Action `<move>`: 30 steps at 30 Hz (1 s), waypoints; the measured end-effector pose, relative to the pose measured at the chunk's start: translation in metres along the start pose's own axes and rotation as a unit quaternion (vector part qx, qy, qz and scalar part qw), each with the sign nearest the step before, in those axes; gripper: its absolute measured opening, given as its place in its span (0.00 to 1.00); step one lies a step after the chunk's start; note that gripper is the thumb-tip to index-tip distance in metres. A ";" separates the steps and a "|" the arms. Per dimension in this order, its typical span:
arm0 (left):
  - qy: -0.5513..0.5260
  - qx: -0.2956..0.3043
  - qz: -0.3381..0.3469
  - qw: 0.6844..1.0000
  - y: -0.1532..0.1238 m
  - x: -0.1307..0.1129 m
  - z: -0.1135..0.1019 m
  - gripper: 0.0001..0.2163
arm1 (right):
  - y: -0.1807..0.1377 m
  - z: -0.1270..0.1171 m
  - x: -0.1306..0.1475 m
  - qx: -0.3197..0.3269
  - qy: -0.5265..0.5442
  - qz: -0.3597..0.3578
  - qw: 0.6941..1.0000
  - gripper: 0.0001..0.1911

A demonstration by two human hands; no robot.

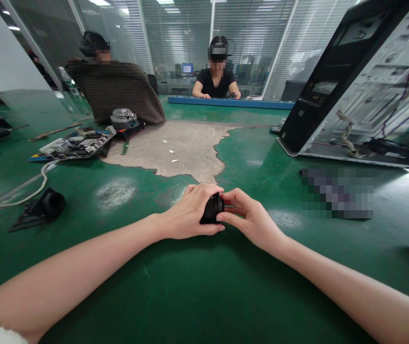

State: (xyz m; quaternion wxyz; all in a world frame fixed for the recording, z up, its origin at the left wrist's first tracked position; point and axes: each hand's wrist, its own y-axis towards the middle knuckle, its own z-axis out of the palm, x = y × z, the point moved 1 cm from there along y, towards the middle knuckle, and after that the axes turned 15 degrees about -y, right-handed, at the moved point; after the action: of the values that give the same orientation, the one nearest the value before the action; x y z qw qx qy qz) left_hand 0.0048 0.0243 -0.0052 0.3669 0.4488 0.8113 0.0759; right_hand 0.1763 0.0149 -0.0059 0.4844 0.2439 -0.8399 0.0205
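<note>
A small black part [213, 209] is held between both my hands just above the green table [204, 286], near its middle. My left hand [190, 212] is curled over it from the left, fingers wrapped round its top and side. From the right, my right hand [249, 215] pinches the same part with thumb and fingers. Most of the black part is hidden by my fingers, so its shape is unclear.
A black bracket-like piece [43, 206] and a white cable [28, 188] lie at left. A circuit board [77, 143] and a cooler fan [123, 118] sit farther back. An open computer case [362, 86] stands at right. Two people sit across the table.
</note>
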 end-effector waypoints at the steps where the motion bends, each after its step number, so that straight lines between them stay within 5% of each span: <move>1: -0.004 0.002 0.000 1.000 0.000 0.000 -0.001 0.30 | -0.001 0.001 0.000 -0.003 0.005 -0.007 1.000 0.11; 15: -0.027 0.004 -0.016 0.999 0.001 0.004 -0.001 0.30 | 0.000 0.002 -0.002 -0.010 0.035 0.037 0.999 0.09; 30: -0.008 -0.011 -0.008 1.000 0.000 0.005 0.000 0.29 | -0.002 0.003 0.000 0.000 0.020 0.005 1.000 0.07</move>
State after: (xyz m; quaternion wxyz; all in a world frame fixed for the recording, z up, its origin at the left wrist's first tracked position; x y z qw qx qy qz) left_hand 0.0034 0.0287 -0.0076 0.3789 0.4389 0.8109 0.0783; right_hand 0.1749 0.0125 -0.0081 0.5013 0.2393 -0.8311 0.0272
